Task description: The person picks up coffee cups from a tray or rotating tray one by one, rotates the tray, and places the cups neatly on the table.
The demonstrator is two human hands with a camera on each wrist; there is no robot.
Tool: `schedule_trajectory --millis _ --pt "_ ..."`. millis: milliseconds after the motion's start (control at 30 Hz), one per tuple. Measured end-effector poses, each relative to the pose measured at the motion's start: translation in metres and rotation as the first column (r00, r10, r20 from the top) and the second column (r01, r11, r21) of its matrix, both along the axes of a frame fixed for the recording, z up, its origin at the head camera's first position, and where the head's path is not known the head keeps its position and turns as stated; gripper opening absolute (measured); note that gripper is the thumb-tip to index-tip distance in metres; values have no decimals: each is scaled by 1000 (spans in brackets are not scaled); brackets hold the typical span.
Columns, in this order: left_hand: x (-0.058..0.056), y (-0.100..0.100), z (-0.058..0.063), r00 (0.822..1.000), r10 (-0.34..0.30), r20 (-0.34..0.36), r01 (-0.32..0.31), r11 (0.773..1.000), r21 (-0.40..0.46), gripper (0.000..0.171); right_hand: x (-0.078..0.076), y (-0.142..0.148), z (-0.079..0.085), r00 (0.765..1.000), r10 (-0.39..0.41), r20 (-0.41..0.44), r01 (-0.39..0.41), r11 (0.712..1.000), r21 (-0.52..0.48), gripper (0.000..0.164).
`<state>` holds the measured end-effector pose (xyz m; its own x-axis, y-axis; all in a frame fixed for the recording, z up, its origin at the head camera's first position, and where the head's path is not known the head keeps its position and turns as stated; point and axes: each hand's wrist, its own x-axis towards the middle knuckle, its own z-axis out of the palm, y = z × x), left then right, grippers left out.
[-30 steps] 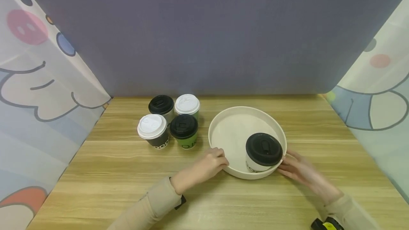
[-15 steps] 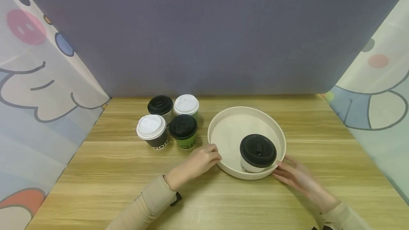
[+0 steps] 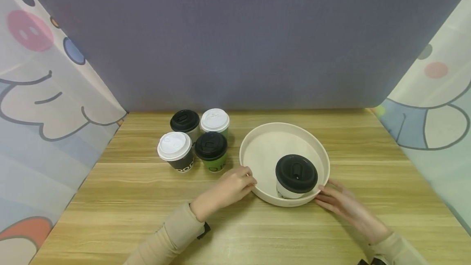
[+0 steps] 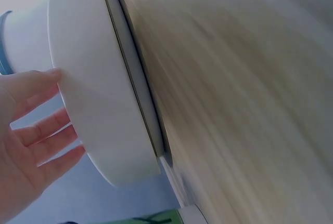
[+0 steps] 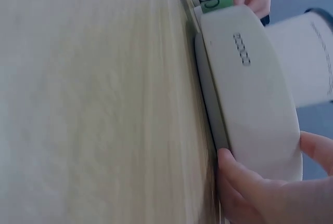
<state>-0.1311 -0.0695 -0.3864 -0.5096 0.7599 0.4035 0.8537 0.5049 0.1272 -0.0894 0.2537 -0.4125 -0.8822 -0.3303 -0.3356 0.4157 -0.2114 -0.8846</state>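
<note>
A round cream tray (image 3: 263, 150) with a raised rim stands on the wooden table; both wrist views show a narrower base under it. Inside, near its front right, stands a white paper cup with a black lid (image 3: 296, 174). My left hand (image 3: 229, 187) grips the front-left rim, and in the left wrist view that hand (image 4: 31, 135) has its fingertips hidden behind the rim. At the front right, my right hand (image 3: 344, 203) holds the tray. The right wrist view shows this hand (image 5: 276, 190) with one digit at the upper edge and others low by the base.
Left of the tray several lidded cups stand grouped: a dark cup with a white lid (image 3: 176, 150), a green cup with a black lid (image 3: 211, 150), another black-lidded cup (image 3: 185, 122) and another white-lidded cup (image 3: 215, 121). A grey panel (image 3: 250, 44) rises behind the table.
The black-lidded cup in the tray has shifted slightly left, mostly in the first half second. Both hands have shifted slightly left too, still at the rim. The grouped cups stay put.
</note>
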Motion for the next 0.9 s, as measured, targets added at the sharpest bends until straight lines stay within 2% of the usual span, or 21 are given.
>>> schedule_trajectory --millis 167,367,500,633,767,900 --pt "5 9 1 998 -39 -40 38 999 -23 7 -10 8 1 999 8 -47 -6 999 41 73" --pt "9 19 3 996 -60 -73 56 997 -50 6 -24 20 3 995 59 -82 -49 992 115 68" --pt "11 24 6 995 -59 -78 54 996 -69 6 -34 27 3 995 77 -71 -67 990 128 65" --pt "14 28 8 993 -62 -98 53 994 -90 6 -43 31 2 997 62 -48 -54 987 151 69" --pt "15 33 8 991 -70 -115 61 995 -85 6 -49 33 3 999 30 -34 -23 982 189 63" --pt "16 37 7 988 -76 -138 67 995 -68 6 -55 33 5 999 31 -30 -24 977 210 62"
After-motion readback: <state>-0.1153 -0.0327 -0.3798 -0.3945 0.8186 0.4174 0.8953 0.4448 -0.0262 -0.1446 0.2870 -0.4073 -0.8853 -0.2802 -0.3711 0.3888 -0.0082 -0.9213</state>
